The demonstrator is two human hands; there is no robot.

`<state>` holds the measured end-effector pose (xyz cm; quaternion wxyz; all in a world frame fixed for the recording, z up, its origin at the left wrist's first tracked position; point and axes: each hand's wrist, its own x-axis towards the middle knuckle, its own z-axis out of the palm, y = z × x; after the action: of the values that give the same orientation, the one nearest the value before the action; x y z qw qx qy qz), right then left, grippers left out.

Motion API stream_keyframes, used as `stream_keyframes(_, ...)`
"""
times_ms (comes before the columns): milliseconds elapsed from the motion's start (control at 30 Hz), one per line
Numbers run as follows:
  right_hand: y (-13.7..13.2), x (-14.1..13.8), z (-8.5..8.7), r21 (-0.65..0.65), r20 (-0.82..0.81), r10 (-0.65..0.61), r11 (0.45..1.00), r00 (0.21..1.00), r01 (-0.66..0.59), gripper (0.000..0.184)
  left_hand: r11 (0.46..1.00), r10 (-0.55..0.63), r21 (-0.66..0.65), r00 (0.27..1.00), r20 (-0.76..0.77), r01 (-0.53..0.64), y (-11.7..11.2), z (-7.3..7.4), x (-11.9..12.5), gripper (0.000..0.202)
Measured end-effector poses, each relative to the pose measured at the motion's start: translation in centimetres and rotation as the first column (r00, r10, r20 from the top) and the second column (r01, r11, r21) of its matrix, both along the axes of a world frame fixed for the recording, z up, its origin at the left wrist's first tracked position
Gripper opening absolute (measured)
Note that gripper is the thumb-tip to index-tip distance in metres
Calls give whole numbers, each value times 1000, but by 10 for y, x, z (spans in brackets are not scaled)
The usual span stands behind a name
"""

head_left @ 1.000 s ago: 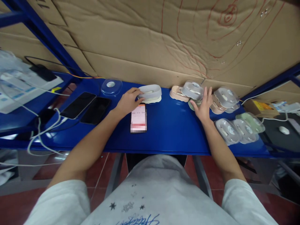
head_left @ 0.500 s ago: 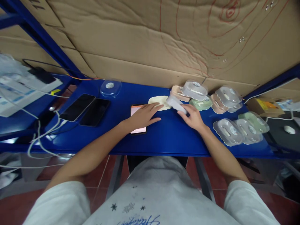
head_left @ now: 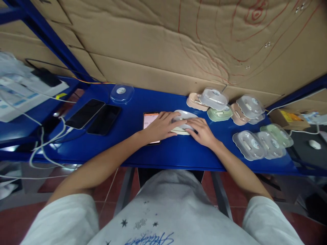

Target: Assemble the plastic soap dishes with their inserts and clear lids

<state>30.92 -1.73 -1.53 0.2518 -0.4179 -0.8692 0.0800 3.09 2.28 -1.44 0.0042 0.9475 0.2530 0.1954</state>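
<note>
A cream soap dish with a clear lid (head_left: 184,121) lies on the blue table (head_left: 178,153) in the middle. My left hand (head_left: 161,126) rests on its left side, fingers laid over the lid. From the right, my right hand (head_left: 201,131) presses on the same lid with fingers curled over it. Under my left wrist lies a phone with a lit screen (head_left: 150,119).
Several lidded dishes in pink, green and clear (head_left: 222,109) are heaped at the back right, more (head_left: 263,141) at the right front. A lone clear lid (head_left: 122,93) sits at the back left beside two dark phones (head_left: 95,115). Cables hang at the left; cardboard lines the back.
My right hand carried the clear lid down onto the cream dish. Both hands have come together over it, nearer to me than a second ago.
</note>
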Motion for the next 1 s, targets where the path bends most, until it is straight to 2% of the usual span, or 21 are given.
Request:
stream_keyframes(67,-1,-4,-3,16,17,29,999,999,-29,44,1000,-4,24,1000,-4,4,7,-1,-5,59)
stream_keyframes(200,0,-8,-10,41,55,74,996,996,-76,42,999,-38,-1,998,-54,38,16,-6,-9,33)
stream_keyframes(367,2,-8,-16,61,109,124,989,986,-132,41,994,-19,-104,1000,19,21,16,-7,-6,33)
stream_keyframes(433,2,-7,-15,59,120,135,988,984,-143,39,993,52,-113,997,59,-45,22,0,-13,33)
stream_keyframes(500,2,-6,-13,50,127,140,988,982,-147,38,975,210,-100,970,120,-199,33,8,-27,35)
stream_keyframes(567,3,-3,-10,39,130,143,988,981,-149,39,910,416,-92,891,183,-405,48,14,-48,41)
stream_keyframes(600,3,-2,-9,33,133,142,988,981,-148,39,850,526,-99,827,200,-517,56,15,-59,44)
stream_keyframes(633,4,-1,-8,27,136,140,989,981,-145,39,746,665,-116,726,174,-656,63,14,-70,50)
stream_keyframes(700,5,2,-8,23,140,135,990,981,-139,38,565,825,-163,561,71,-809,75,10,-88,70)
stream_keyframes(733,5,4,-8,31,143,122,991,982,-128,37,498,863,-184,504,16,-847,79,7,-94,79)
stream_keyframes(767,6,5,-8,44,147,101,993,984,-109,38,456,882,-197,470,-32,-868,82,4,-98,84)
stream_keyframes(867,7,9,-12,97,136,-7,995,991,-6,48,405,899,-167,425,-106,-899,86,-1,-98,84)
stream_keyframes(1000,11,13,-19,92,32,-70,994,997,67,85,401,906,-136,415,-88,-906,88,-4,-97,69)
